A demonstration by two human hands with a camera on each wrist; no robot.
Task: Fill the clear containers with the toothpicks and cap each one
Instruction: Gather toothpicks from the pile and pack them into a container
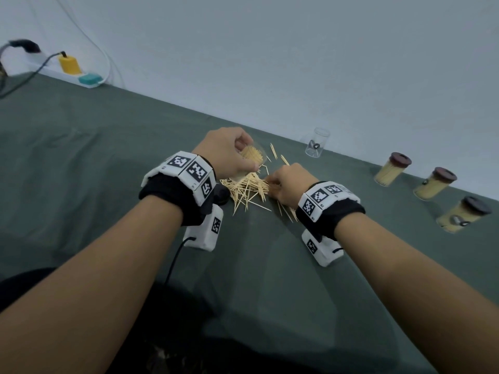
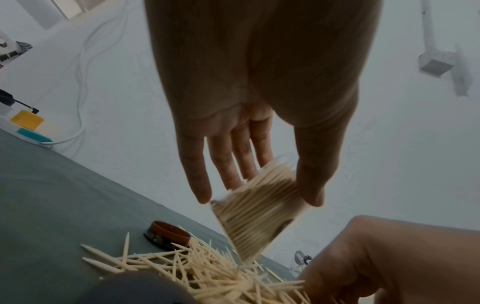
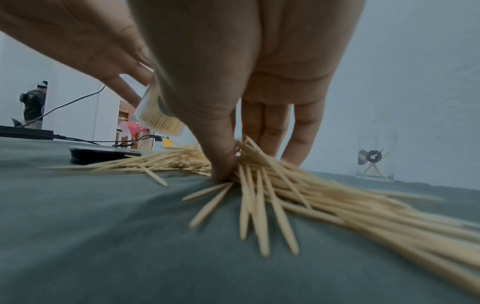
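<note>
**Head view: L hand holds part-filled jar, R hand gathers picks**

Head cam: left hand [image 1: 229, 151] grips a clear jar [image 1: 252, 157], thumb on one side, fingers on the other, jar tilted w/ open mouth toward the right hand [image 1: 289, 184]. Jar is mostly packed w/ picks. Jar's base hangs just above the pile [image 1: 247, 188] of loose picks on the green cloth [image 1: 108, 171].

L wrist cam: fingers [image 2: 226, 164] straightish along the jar's far wall, thumb [image 2: 311, 174] on the near wall, so jar is clamped between them. A brown cap [image 2: 167, 237] lies open side up on the cloth just beyond the pile, below the little finger, apart from the jar.

R wrist cam: right thumb [image 3: 221, 156] presses down into the pile, fingers [image 3: 275, 127] opposite it, a bunch of picks [image 3: 259, 164] pinched between thumb and fingertips at cloth level. More picks fan out toward the wrist.

Beyond the R fingertips, near the wall: an uncapped clear jar [image 1: 317, 143] stands upright, only a few picks in it. Further right of the R hand, well apart: three full jars w/ brown caps on [image 1: 393, 168], [image 1: 434, 183], [image 1: 463, 214], in a row.

Far left of the L hand: power strip [image 1: 81, 74] w/ yellow plug by the wall.
</note>
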